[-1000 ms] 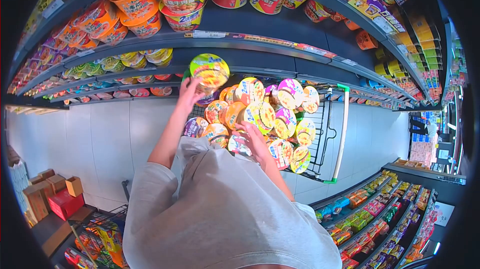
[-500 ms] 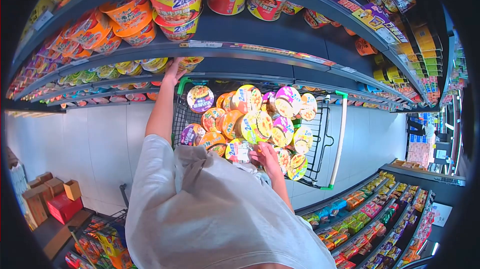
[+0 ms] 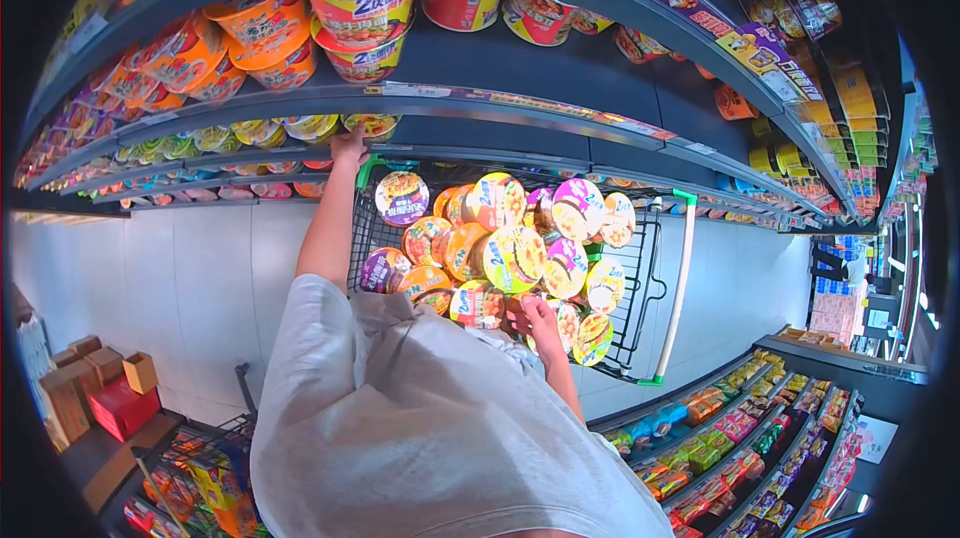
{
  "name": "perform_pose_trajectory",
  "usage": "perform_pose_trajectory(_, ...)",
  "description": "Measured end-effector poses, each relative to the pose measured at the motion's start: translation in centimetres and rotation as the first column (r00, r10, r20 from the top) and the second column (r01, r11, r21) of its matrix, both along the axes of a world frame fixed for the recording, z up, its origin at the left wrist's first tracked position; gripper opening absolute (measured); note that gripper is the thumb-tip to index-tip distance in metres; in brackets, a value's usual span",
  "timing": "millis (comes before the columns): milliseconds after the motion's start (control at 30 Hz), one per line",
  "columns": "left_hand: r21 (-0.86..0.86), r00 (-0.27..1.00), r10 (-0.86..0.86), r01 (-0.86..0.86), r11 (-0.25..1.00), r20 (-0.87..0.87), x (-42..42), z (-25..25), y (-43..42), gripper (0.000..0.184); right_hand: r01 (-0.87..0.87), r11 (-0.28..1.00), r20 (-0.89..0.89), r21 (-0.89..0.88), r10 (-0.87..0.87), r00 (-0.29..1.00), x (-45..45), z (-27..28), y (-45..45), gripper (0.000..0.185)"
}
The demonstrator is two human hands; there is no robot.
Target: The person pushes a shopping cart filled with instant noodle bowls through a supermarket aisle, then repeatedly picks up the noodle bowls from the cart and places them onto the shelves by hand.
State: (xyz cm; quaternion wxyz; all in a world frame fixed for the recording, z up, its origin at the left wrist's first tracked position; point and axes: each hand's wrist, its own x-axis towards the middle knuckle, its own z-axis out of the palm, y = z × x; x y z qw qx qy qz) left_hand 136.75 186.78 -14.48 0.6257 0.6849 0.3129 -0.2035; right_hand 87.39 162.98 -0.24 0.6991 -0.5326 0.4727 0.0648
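Note:
A shopping cart (image 3: 655, 288) stands against the shelf, piled with instant noodle tubs with colourful round lids. At the cart's near side, my right hand (image 3: 538, 325) has its fingers curled at the right edge of a red-and-yellow noodle tub (image 3: 477, 305). My left hand (image 3: 349, 146) reaches to a lower shelf, past the cart's green corner. Its bent fingers are at the lower left of a noodle tub (image 3: 374, 126) at the end of a row; some fingertips are hidden. A purple-and-white noodle tub (image 3: 402, 198) lies in the cart close to my left forearm.
Orange noodle tubs (image 3: 265, 28) and other tubs line the shelf above, behind a price rail (image 3: 520, 98). Packets fill a slanted rack (image 3: 720, 438) at lower right. Cardboard boxes (image 3: 70, 403) and another loaded cart (image 3: 205, 478) are at lower left. A person (image 3: 832, 260) is far right.
The tub at my left hand has shifted slightly left towards its row, and that hand sits a little lower. The tub by my right hand now shows its red-and-yellow lid with less glare.

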Motion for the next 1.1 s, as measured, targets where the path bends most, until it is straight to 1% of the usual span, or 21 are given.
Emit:
perform_pose_trajectory(33, -0.051, 0.998, 0.056, -0.057, 0.997, -0.032, 0.0, -0.3, -0.1, 0.045, -0.019, 1.0, -0.003, -0.006, 0.019, 1.0, 0.0, -0.1, -0.1, 0.034)
perform_pose_trajectory(133, -0.125, 0.992, 0.123, -0.125, 0.984, -0.026, 0.4, -1.4, -0.2, 0.038, -0.05, 0.999, -0.01, -0.014, 0.049, 0.999, -0.2, -0.7, -0.1, 0.034)
perform_pose_trajectory(233, -0.139, 0.987, 0.158, -0.155, 0.978, 0.017, 0.6, -2.0, -0.1, 0.031, -0.042, 0.999, 0.002, -0.022, 0.042, 0.999, -0.3, -1.0, -0.4, 0.034)
perform_pose_trajectory(433, -0.151, 0.988, 0.149, -0.142, 0.978, 0.034, -0.1, -1.5, 0.6, 0.024, -0.05, 0.998, 0.029, -0.026, 0.051, 0.998, -0.7, -1.0, -0.3, 0.035)
perform_pose_trajectory(533, -0.187, 0.993, 0.121, -0.12, 0.975, -0.005, -1.4, 1.7, 0.7, 0.022, -0.032, 0.999, 0.045, -0.02, 0.033, 0.998, -0.9, -1.7, -0.4, 0.036)
perform_pose_trajectory(567, -0.156, 0.995, 0.102, -0.1, 0.983, 0.003, -1.5, 0.9, 0.6, 0.023, -0.039, 0.999, 0.052, -0.028, 0.04, 0.998, -0.8, -1.6, -0.4, 0.036)
perform_pose_trajectory(633, -0.092, 0.999, 0.037, -0.036, 0.995, 0.012, -2.1, -0.6, 0.3, 0.025, -0.027, 0.999, 0.056, -0.042, 0.03, 0.998, -0.8, -1.6, -0.3, 0.037)
perform_pose_trajectory(667, -0.098, 0.994, 0.014, -0.004, 0.995, 0.106, -3.9, 0.6, -0.6, 0.029, -0.022, 0.999, 0.039, -0.048, 0.024, 0.999, -0.5, -1.5, -0.3, 0.037)
perform_pose_trajectory(733, -0.176, 0.974, -0.077, 0.116, 0.978, 0.214, -7.4, 2.8, -2.4, 0.031, 0.006, 0.998, 0.035, -0.057, -0.004, 0.999, -0.5, -2.3, -0.5, 0.036)
perform_pose_trajectory(767, -0.154, 0.941, -0.151, 0.204, 0.967, 0.302, -8.8, 1.2, -3.3, 0.028, 0.016, 0.998, 0.018, -0.055, -0.015, 1.0, -0.5, -3.1, -0.7, 0.036)
perform_pose_trajectory(800, -0.245, 0.915, -0.222, 0.312, 0.918, 0.336, -10.9, 1.1, -4.0, 0.029, 0.036, 0.998, 0.004, -0.044, -0.036, 0.999, -0.2, -3.0, -0.7, 0.041)
perform_pose_trajectory(833, -0.093, 0.87, -0.345, 0.4, 0.912, 0.352, -13.5, 3.8, -5.6, 0.029, 0.044, 0.998, 0.003, -0.05, -0.044, 0.999, 0.0, -2.7, -0.6, 0.044)
perform_pose_trajectory(867, -0.046, 0.811, -0.469, 0.515, 0.856, 0.349, -15.5, 4.7, -7.1, 0.031, 0.049, 0.997, 0.003, -0.058, -0.049, 0.999, 0.4, -2.3, -0.5, 0.046)
perform_pose_trajectory(900, -0.105, 0.738, -0.559, 0.634, 0.766, 0.379, -17.3, 4.2, -8.0, 0.029, 0.052, 0.997, 0.004, -0.065, -0.052, 0.999, 0.7, -2.1, -0.4, 0.049)
perform_pose_trajectory(933, -0.144, 0.7, -0.612, 0.693, 0.706, 0.368, -19.5, 5.4, -9.0, 0.028, 0.053, 0.996, -0.004, -0.066, -0.054, 0.999, 1.0, -2.1, -0.4, 0.056)
perform_pose_trajectory(967, -0.112, 0.587, -0.736, 0.801, 0.588, 0.336, -20.5, 5.8, -10.0, 0.026, 0.039, 0.996, -0.006, -0.085, -0.04, 0.999, 1.3, -2.2, -0.4, 0.057)
perform_pose_trajectory(1000, -0.101, 0.517, -0.779, 0.85, 0.518, 0.355, -21.8, 5.8, -11.0, 0.032, 0.027, 0.994, -0.009, -0.104, -0.028, 1.0, 1.5, -2.3, -0.4, 0.057)
perform_pose_trajectory(1033, -0.095, 0.487, -0.769, 0.863, 0.496, 0.414, -22.8, 5.3, -12.0, 0.035, 0.017, 0.992, -0.011, -0.123, -0.018, 1.0, 1.7, -2.4, -0.3, 0.057)
perform_pose_trajectory(1100, -0.077, 0.421, -0.738, 0.889, 0.452, 0.528, -24.3, 4.7, -13.5, 0.042, 0.035, 0.997, 0.017, -0.064, -0.034, 0.999, 2.4, -1.6, 0.0, 0.056)
